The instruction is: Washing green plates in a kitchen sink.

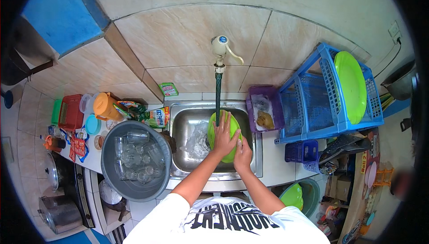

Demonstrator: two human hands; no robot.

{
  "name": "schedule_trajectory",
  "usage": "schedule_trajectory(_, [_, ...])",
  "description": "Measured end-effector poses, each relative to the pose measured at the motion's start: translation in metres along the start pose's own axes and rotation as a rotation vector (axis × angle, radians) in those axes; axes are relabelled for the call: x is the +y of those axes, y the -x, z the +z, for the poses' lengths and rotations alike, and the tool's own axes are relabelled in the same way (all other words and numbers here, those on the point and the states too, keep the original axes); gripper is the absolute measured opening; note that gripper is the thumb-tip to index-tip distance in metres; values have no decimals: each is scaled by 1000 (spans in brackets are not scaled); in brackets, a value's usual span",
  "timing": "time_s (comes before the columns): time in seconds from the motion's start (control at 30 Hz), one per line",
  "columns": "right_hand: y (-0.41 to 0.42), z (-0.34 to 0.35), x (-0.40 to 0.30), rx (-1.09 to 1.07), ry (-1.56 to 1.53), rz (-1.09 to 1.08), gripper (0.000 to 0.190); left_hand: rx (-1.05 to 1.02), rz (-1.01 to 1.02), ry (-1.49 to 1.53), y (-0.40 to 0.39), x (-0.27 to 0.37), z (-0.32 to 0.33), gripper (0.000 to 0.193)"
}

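A lime-green plate (228,158) is held tilted over the stainless steel sink (182,143). My right hand (243,154) grips its right edge, thumb towards the upper face. My left hand (224,138) lies across that face with its fingers extended, and it looks wet. From the faucet (220,47) on the tiled wall, a green hose (218,91) hangs down to the plate, its lower end beside my left fingers. Water and some foam lie on the sink floor, left of the plate.
A grey basin (109,185) of glasses stands left of the sink. On the right, a purple tub (248,110) holds suds and a sponge. Beyond it, a blue plastic rack (305,110) bears another green plate (350,88). A green basin (313,190) sits lower right.
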State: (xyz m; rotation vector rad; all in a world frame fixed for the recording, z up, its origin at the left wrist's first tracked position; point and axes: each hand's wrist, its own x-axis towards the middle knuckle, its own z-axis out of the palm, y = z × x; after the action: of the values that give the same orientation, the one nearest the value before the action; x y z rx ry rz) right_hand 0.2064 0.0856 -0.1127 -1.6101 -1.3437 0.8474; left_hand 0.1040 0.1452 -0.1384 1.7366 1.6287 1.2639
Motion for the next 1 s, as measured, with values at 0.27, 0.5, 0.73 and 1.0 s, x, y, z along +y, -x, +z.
schedule_trajectory(0.27, [-7,-11,-16,-110,-38,-23,27,84,-481,128,-4,-74,-43,46])
schedule_trajectory(0.5, [-61,-2,-17,-106,294,-134,27,113,-344,-33,-9,-44,-96,46])
schedule_trajectory(0.73, [-73,80,-16,-64,611,-286,62,217,-490,-51,22,-41,-93,52])
schedule_trajectory(1.0, [-47,106,-50,-396,605,-639,53,535,-529,4,57,-50,-100,47])
